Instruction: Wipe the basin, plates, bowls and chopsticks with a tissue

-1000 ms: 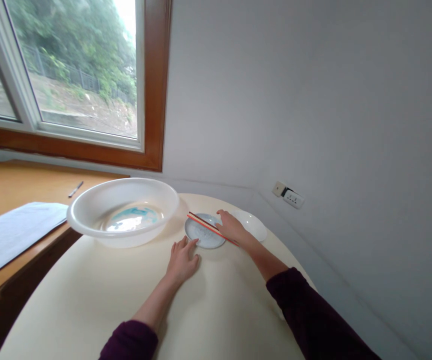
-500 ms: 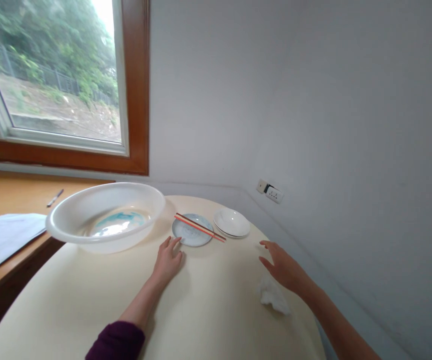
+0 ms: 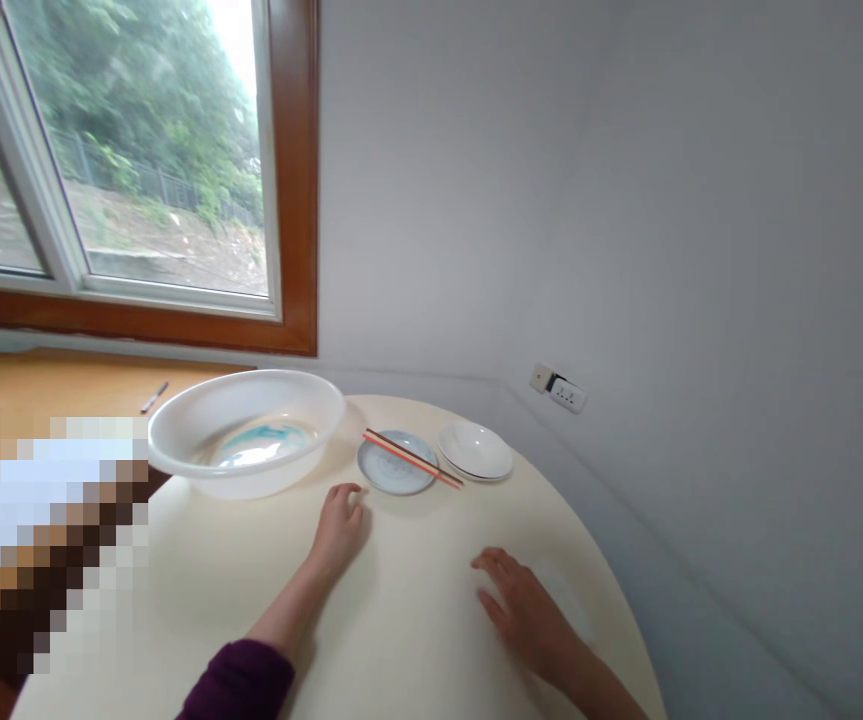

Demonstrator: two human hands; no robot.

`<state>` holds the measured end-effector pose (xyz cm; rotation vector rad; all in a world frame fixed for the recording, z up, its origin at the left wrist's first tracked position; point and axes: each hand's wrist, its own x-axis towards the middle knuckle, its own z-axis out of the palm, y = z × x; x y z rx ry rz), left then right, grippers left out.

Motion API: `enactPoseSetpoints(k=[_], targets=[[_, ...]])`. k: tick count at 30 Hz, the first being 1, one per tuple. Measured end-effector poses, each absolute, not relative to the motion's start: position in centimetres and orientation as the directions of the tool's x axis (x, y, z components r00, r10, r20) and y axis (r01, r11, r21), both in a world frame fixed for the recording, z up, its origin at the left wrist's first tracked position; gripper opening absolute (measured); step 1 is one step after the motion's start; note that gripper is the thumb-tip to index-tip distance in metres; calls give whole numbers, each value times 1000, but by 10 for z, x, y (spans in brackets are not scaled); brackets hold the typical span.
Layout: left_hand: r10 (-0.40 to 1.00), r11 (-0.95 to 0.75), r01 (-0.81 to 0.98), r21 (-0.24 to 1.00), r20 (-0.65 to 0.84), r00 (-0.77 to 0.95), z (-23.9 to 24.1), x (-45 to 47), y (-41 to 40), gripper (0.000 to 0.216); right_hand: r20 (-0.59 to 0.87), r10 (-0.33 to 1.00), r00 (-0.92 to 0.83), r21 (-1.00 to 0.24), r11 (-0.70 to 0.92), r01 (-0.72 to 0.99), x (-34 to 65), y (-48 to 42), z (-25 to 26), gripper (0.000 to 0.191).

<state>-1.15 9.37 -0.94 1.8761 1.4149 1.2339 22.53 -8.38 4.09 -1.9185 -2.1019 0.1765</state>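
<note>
- The left hand (image 3: 339, 522) is near the middle of the frame, its fingers loosely bent and its grip released, the fingertips just beside the lower-left rim of the grey-blue plate (image 3: 390, 473); whether they touch it cannot be told.
- The right hand (image 3: 522, 600) is at the lower right, thumb and fingers parted, also released, above or on the pale round table (image 3: 408, 610).
- A faint whitish thing (image 3: 564, 590) shows just right of the right hand, too indistinct to name.
- The chopsticks (image 3: 412, 459), showing dark brown, cream and orange-red, lie slantwise across the plate at the centre, their lower-right ends jutting past its rim.
- Stacked white dishes (image 3: 477, 450) sit just right of the plate.
- A large translucent basin (image 3: 251, 483), bluish at the bottom, stands left of centre.
- On the wooden desk (image 3: 86, 380) at the left lies a pen (image 3: 154, 397); coarse blocks blur its lower part.
- A window (image 3: 153, 160) fills the upper left; a white socket (image 3: 567, 394) is on the wall right of centre.
</note>
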Motion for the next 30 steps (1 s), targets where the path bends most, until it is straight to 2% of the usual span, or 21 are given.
enactPoseSetpoints(k=[4,9,16,19,22,24,26,30], targets=[[917,-353,468,811,399,0,-6,-16,87,4,153,968,-201,-261,235,936,188,-59,20,39],[947,-298,389,872,320,8,-3,-18,84,11,317,910,-266,-292,361,886,159,-44,8,37],[949,-315,418,852,297,109,-4,-14,84,8,320,900,-296,-356,404,843,166,-44,11,36],[946,-323,442,837,299,124,-3,-15,83,8,329,893,-306,-311,409,858,166,-47,12,35],[946,-323,458,829,295,132,-2,-15,83,7,324,890,-322,-194,396,898,168,-50,20,30],[948,-316,457,831,289,130,-2,-15,82,6,302,911,-282,-95,323,941,176,-53,31,22],[950,-311,449,838,286,124,-1,-15,81,7,278,950,-144,-36,160,986,189,-57,44,20],[952,-306,429,850,279,126,3,-13,78,13,139,958,250,-76,-241,967,225,-72,62,15]])
